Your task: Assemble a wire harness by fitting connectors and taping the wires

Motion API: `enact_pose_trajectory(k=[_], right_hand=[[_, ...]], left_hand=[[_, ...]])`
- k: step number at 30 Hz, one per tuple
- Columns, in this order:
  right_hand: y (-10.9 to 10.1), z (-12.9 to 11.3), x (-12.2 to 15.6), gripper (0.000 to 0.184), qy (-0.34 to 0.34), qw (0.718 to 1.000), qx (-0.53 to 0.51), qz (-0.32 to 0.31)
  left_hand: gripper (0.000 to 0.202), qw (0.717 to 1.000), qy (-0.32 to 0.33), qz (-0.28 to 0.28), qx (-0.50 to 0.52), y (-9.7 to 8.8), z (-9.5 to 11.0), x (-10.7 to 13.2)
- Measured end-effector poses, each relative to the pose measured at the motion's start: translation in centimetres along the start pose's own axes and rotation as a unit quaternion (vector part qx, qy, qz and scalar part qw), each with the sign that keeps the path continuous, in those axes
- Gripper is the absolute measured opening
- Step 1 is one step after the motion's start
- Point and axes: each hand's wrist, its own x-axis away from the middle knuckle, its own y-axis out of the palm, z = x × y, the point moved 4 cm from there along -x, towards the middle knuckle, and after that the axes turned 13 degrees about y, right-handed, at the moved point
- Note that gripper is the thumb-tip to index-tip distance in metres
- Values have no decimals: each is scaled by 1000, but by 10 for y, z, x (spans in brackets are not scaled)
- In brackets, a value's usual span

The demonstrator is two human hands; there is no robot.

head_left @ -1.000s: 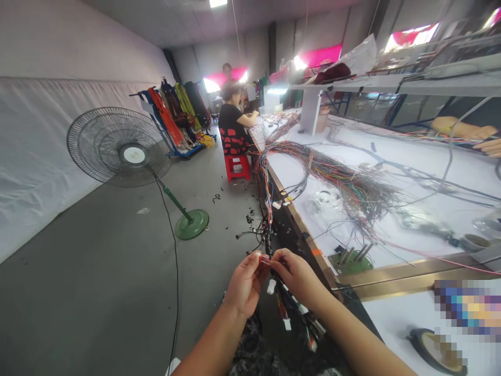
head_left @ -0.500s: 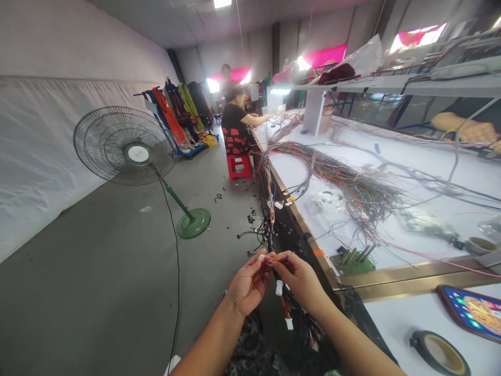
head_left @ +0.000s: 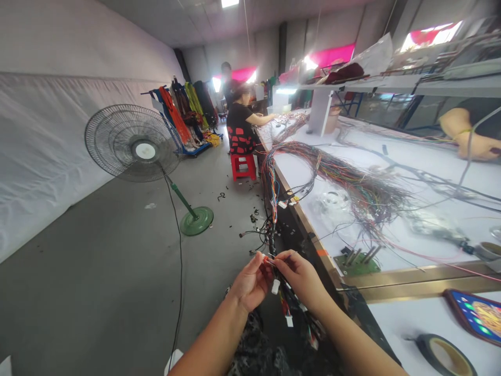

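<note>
Left hand: the left hand (head_left: pixel 250 282) rises from 6 o'clock of the view on a bare forearm that slants toward 1 o'clock. Its palm is turned toward the other hand.
Left fingers: curled narrow, with thumb and forefinger tips pinched on a thin strand at the end of the wire harness (head_left: pixel 271 237).
Right hand: the right hand (head_left: pixel 302 275) comes in from 5 o'clock, forearm slanting toward 11 o'clock, with the back of the hand up.
Right fingers: closed on the same strand, tip to tip with the left ones. What sits between the tips is too small to tell.
Wire harness: held in the air off the worktop edge, at 12 o'clock of the hands. It hangs down from the edge of the worktop (head_left: pixel 391 243) as a dark bundle. A white connector (head_left: pixel 275 286) dangles just below the fingertips, with more connectors under the right wrist.
On the worktop: a spread of coloured wires (head_left: pixel 352 183) at 1 o'clock of the hands and a green jig (head_left: pixel 358 262) with pins at 3 o'clock. A phone (head_left: pixel 475 316) and a tape roll (head_left: pixel 446 356) lie at 4 o'clock, well apart from the hands.
Floor side: a standing fan (head_left: pixel 133 143) at 10 o'clock, its cord trailing over the floor past the left forearm.
Other people: a seated person (head_left: pixel 239 125) on a red stool (head_left: pixel 243 166) at 12 o'clock, far down the worktop. A co-worker's arm (head_left: pixel 465 137) rests on the far side at 2 o'clock.
In the way: the hanging bundle crosses in front of the lap, between the two wrists.
</note>
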Motion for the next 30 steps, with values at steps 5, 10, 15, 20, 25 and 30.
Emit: enact_pose_trajectory(k=[5,10,15,20,25,30], right_hand=[[0,-3,0,31,6,1000,-1,9],[-1,1,-1,31,23,999,-3,24],[0,3,-4,32,15,1000,4,25],[-2,6,-7,34,12,999,5,32],[-5,9,-8,31,15,999,-20,32],[-1,2,-7,25,-11,1000,4,8]], left_hand=[[22,999,-25,24,29,1,-4,-3],[25,998,-43,43,22,2,-6,-2],[24,996,-51,67,24,2,-6,-2],[22,996,-44,70,23,1,-7,-2],[9,998,58,10,-20,3,0,2],[13,990,116,-41,-69,3,3,4]])
